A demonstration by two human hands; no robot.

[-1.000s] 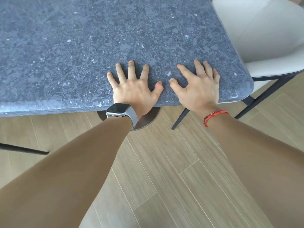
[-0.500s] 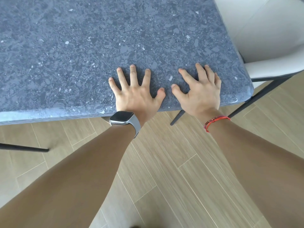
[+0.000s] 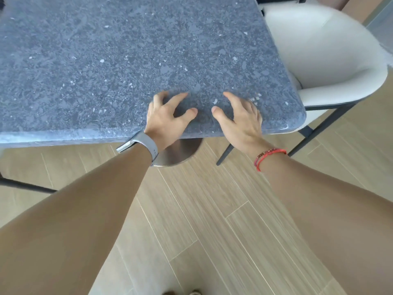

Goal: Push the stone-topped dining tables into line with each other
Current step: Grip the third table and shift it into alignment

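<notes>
Here the left hand (image 3: 168, 120) and right hand (image 3: 240, 120) rest empty, fingers loosely curled, on the stone-topped surface (image 3: 106, 67) near its 5 o'clock corner. The pushing step seems underway; no second table shows, so the next shove needs a glance for alignment.

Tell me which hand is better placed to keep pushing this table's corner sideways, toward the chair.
Probably left. The left hand lies further from the table's rounded corner, nearer the middle above the base. The right hand is nearer the chair.

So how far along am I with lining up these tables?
Done: cannot tell, since only one stone-topped table shows. In hand: left hand and right hand are over its near edge, fingers curled and blurred, holding nothing. Left: confirming alignment with the unseen table.
</notes>
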